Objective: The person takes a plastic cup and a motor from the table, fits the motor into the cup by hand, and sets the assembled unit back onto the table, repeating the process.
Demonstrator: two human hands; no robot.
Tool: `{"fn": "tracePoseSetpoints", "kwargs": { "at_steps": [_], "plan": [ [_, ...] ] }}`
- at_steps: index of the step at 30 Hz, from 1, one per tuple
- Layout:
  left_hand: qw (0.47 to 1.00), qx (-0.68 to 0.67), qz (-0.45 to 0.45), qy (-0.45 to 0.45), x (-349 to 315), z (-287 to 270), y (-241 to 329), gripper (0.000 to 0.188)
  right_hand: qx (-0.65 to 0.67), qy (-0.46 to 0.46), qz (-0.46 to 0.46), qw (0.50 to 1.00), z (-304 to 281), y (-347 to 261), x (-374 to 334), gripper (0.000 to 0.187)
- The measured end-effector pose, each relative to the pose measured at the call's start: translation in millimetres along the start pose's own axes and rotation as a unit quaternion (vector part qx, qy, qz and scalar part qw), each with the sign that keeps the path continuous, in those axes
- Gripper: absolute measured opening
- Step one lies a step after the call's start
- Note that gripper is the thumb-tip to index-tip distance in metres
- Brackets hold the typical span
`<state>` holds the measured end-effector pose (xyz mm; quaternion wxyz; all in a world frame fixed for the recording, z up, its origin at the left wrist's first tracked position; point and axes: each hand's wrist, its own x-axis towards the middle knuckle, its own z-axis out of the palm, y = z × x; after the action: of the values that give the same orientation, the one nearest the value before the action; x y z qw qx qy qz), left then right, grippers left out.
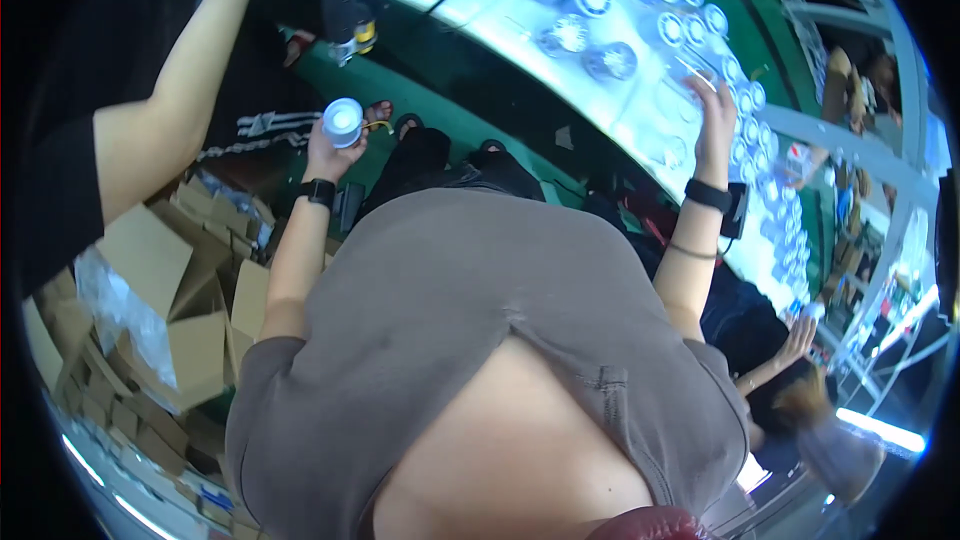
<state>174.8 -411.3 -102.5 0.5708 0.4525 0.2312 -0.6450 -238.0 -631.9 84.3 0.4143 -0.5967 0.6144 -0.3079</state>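
Observation:
My left hand is closed around a round white lamp-like part with a pale, bright disc on top. A short yellow lead sticks out beside it. Over the white table my right hand has its fingers bent around a thin white stick; its exact kind is too small to make out. Near that hand stand many clear round parts with white ringed tops. Two clear ones sit slightly apart from the rest, toward the table's near edge.
At left, another person's bare arm reaches toward the table. A dark hanging arm with a metal and yellow tip is near my left hand. Open cardboard boxes pile up at lower left. Another person's hand shows at right.

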Motion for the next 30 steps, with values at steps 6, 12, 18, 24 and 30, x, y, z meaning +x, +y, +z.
{"fn": "tracePoseSetpoints", "kwargs": {
  "at_steps": [6,12,18,24,30],
  "plan": [
    [0.998,0.018,0.052,-0.009,-22.3,-8.1,-0.7,0.034,0.646,-0.484,0.344,0.48,192.9,14.8,-47.2,0.053],
    [0.994,-0.005,0.11,-0.012,-71.3,-36.6,-6.5,0.04,0.454,-0.394,0.515,0.611,342.9,32.7,-51.3,0.051],
    [0.987,-0.051,0.151,0.009,-99.1,-73.7,-13.3,0.039,0.494,-0.385,0.495,0.602,389.4,43.2,-47.4,0.053],
    [0.985,-0.056,0.161,0.031,-102.8,-76.3,-9.6,0.036,0.532,-0.415,0.44,0.592,387.7,52.1,-45.3,0.048],
    [0.99,-0.03,0.134,0.035,-96.3,-41.3,-14.6,0.039,0.511,-0.494,0.375,0.595,325.9,49.8,-46.1,0.056]
  ]
}}
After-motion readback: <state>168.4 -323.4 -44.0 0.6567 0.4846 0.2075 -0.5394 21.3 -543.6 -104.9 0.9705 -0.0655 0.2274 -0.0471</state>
